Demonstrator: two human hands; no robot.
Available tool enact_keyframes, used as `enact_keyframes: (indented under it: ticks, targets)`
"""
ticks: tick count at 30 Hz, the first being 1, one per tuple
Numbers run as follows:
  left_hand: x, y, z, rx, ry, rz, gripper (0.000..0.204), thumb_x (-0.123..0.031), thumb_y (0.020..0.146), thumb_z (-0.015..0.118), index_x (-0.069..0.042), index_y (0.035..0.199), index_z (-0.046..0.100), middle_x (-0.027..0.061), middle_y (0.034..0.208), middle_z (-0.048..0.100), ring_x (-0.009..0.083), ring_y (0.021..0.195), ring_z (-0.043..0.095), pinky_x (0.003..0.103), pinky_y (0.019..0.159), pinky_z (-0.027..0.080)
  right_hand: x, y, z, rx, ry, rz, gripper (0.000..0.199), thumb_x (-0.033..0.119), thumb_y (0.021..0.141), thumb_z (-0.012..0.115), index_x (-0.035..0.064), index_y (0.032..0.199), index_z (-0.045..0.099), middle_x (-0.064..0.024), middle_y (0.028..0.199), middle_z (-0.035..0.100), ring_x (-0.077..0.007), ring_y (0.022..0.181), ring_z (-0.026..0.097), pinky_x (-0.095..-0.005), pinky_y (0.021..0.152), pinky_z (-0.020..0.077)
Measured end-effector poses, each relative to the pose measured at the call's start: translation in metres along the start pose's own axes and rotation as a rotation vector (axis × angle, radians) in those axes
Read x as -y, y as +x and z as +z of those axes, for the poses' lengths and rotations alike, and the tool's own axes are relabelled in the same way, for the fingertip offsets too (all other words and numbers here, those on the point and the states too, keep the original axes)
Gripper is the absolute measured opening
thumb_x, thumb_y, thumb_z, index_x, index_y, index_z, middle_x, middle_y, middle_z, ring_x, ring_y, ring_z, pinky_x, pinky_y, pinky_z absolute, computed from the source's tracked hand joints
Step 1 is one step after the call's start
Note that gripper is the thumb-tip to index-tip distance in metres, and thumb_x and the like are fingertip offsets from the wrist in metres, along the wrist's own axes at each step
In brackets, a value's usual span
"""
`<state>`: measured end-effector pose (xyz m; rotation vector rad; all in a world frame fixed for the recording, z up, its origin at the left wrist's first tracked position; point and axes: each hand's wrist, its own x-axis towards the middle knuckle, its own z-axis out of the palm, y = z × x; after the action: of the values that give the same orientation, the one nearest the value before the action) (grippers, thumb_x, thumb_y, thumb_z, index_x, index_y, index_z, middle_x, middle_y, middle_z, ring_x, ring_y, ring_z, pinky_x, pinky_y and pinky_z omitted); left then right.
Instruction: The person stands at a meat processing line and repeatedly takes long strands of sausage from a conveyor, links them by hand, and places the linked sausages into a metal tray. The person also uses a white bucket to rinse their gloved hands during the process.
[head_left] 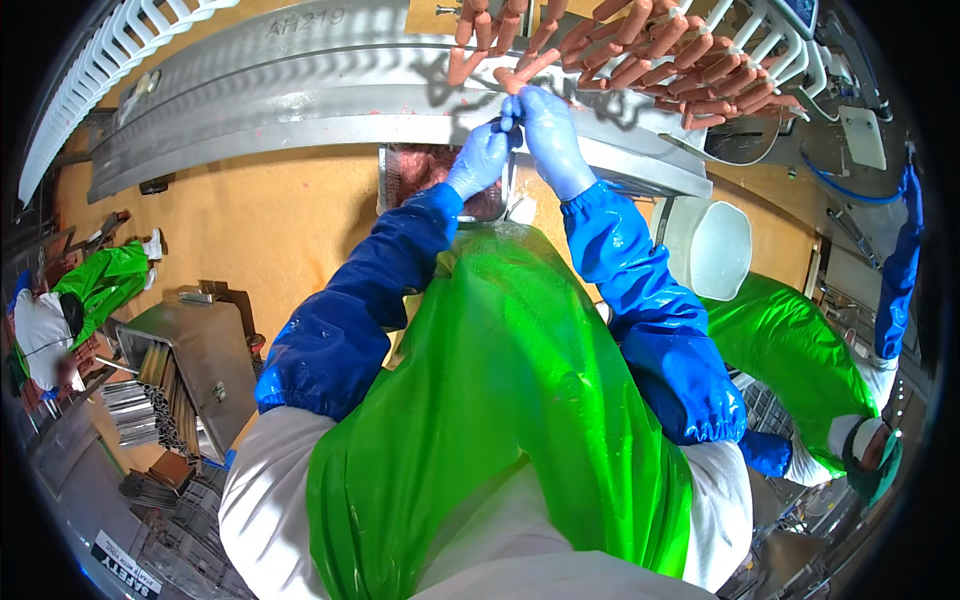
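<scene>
we pinch pinkish-brown sausage links (512,81) above a grey metal ledge (290,105), blue-gloved right hand (552,140) | blue-gloved left hand (479,160) touching it, grip unclear | done: brown sausage strings (633,72) on white curved hooks (794,62) | remaining: ours, seemingly unhung

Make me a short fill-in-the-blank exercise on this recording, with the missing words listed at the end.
Of the left hand and the right hand, the one nearer the container of meat is the ____ one.
The sleeve covers on both forearms are coloured ____.
At the upper right, linked sausages hang from hooks coloured ____.
The white tub is on the person's ____ side.

Missing words: left; blue; white; right.
</scene>
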<state>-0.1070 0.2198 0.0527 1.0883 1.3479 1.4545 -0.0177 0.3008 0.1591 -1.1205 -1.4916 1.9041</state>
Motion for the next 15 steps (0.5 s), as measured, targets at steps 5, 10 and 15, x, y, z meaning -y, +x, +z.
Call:
enact_keyframes:
  ticks: [5,10,15]
  targets:
    - [-0.013,0.029,-0.003,-0.017,0.379,0.043,0.032,-0.025,0.102,0.042,0.0,0.113,0.058,0.0124,0.102,0.062,0.0201,0.095,0.057,0.034,0.089,0.046,0.046,0.002,0.003,0.155,-0.264,-0.254,0.034,0.026,0.099,0.047,0.0019,0.078,0.058,-0.001,0.071,0.055,-0.0109,0.065,0.049,-0.0291,0.062,0.0405]
    - [-0.005,0.139,0.028,0.06,-0.295,0.313,0.046,-0.033,0.106,0.032,-0.007,0.141,0.046,0.013,0.134,0.055,0.0151,0.117,0.052,0.033,0.101,0.04,0.088,0.013,-0.01,0.245,-0.46,-0.398,0.038,0.033,0.099,0.045,0.0032,0.084,0.064,-0.0026,0.074,0.06,-0.0155,0.071,0.055,-0.0319,0.07,0.0447]
    - [0.018,0.175,0.028,0.062,-0.304,0.238,0.027,-0.019,0.1,0.052,-0.004,0.123,0.056,0.0065,0.113,0.061,0.0147,0.102,0.057,0.03,0.087,0.047,0.098,0.027,-0.03,0.311,-0.468,-0.368,0.044,0.037,0.101,0.046,0.0014,0.085,0.064,-0.0016,0.072,0.058,-0.0117,0.07,0.052,-0.0283,0.067,0.0429]
